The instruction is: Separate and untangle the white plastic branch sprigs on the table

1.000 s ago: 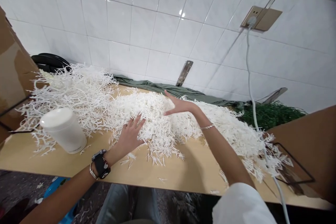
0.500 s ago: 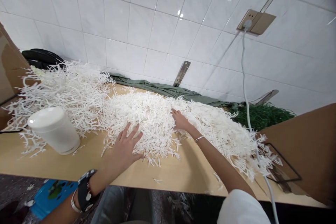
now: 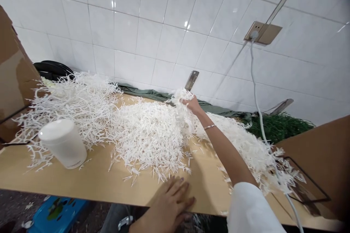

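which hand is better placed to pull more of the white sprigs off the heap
Right. The right hand is already up at the back of the white sprigs, closed on a clump, while the left hand lies flat on the table edge.

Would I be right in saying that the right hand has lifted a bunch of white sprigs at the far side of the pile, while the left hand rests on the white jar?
Not quite. In the head view the left hand lies flat on the bare table at its near edge, well apart from the white jar. The rest holds: the right hand grips a raised bunch of white sprigs at the far side of the pile.
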`<state>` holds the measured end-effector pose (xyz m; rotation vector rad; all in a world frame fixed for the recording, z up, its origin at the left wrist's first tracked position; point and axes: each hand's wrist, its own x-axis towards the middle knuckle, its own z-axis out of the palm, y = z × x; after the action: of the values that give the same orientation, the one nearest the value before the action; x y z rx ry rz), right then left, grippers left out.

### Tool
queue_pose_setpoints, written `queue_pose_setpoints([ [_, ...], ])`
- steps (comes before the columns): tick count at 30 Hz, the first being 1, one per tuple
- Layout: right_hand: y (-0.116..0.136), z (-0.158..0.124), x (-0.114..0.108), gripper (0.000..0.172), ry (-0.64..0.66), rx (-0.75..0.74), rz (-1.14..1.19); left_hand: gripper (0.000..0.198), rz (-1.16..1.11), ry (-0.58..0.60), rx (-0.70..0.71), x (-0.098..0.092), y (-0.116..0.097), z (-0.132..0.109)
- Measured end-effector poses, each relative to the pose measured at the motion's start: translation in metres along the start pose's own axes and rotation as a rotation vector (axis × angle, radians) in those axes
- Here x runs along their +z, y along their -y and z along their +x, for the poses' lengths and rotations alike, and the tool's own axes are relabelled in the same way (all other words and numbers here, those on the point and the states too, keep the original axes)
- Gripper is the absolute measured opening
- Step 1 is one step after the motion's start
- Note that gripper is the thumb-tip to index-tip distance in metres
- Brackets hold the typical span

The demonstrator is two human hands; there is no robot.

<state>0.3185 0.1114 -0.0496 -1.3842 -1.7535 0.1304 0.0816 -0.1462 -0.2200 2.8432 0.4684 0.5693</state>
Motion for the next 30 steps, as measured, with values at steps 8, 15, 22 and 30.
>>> queue_pose_setpoints([
  [8,0.060,0.006,0.043,0.071,0.335,-0.148,-0.038,0.053,-0.050,-0.004,-0.222,-0.015,0.010,0.010],
  [15,0.088,-0.035,0.007,0.134,0.690,-0.188,-0.316,0.051,0.111,-0.049,-0.192,-0.026,0.009,0.009],
  [22,0.001,-0.047,-0.057,0.122,0.769,-0.104,-0.444,0.052,0.422,-0.187,-0.211,-0.102,0.035,0.053],
  [30,-0.071,-0.121,-0.055,0.065,0.641,0.164,-0.692,0.062,0.503,-0.107,-0.436,-0.135,0.089,0.078],
])
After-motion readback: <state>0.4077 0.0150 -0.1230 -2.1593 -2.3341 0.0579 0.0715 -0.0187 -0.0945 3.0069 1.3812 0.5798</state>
